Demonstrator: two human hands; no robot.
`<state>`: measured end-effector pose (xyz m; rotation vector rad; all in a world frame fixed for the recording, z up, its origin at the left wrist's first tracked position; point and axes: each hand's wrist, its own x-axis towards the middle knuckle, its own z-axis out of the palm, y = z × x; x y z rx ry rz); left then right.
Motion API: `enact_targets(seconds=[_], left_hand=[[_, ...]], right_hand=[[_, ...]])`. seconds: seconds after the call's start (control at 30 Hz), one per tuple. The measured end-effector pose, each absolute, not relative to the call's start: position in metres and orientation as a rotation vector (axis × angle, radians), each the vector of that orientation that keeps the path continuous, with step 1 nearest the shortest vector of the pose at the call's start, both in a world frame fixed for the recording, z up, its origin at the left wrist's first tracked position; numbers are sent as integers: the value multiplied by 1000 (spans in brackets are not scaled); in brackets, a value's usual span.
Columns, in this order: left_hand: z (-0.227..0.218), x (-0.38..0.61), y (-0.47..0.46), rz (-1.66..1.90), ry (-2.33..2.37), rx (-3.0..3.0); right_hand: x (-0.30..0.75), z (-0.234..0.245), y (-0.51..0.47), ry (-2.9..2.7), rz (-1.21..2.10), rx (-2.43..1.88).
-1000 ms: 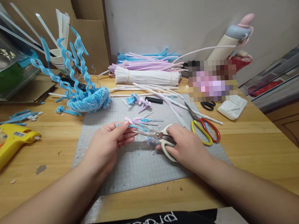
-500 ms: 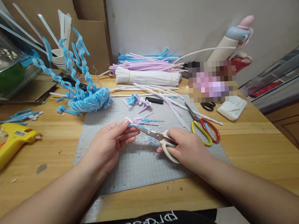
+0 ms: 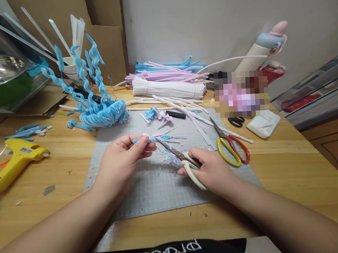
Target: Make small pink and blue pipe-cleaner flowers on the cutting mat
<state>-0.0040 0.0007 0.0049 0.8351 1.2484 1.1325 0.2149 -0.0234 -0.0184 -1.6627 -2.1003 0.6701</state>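
We've got our left hand (image 3: 124, 154) pinching the blue fuzzy stem (image 3: 136, 140) in its fingers (image 3: 141, 144), long axis roughly sideways above the cutting mat (image 3: 144, 195), right hand (image 3: 212, 165) clasping the white-handled scissors (image 3: 183, 156), tips just right of those fingers.

Plain grey wall (image 3: 181, 31), brown cardboard (image 3: 108, 50) at left, pale wooden table (image 3: 290, 165)
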Motion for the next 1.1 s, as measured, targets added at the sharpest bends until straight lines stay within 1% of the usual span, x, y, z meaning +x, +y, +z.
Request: enact_targets(seconds=[0.17,0.33,0.53,0.73,0.83,0.93,1.1], left_hand=[[4,-5,2,1118,1258,836],[5,-4,3,1125,1279,809],[6,-2,5,1110,1269,775],[3,-9,13,1183,1272,813],[0,-15,20,1196,1323,912],[-6,-18,24,1181,1411,1049],[-15,-20,29,1038,1497,1524]], right_hand=[[216,-19,-23,-2072,759,-1669],[218,-18,-20,-2098,747,-1696],[222,-12,-16,-2214,611,-1704],[230,-7,-14,-2332,376,-1668],[235,-2,-14,-2439,336,-1611],[239,6,-15,-2589,377,-1460],[240,12,-20,-2686,386,-1371]])
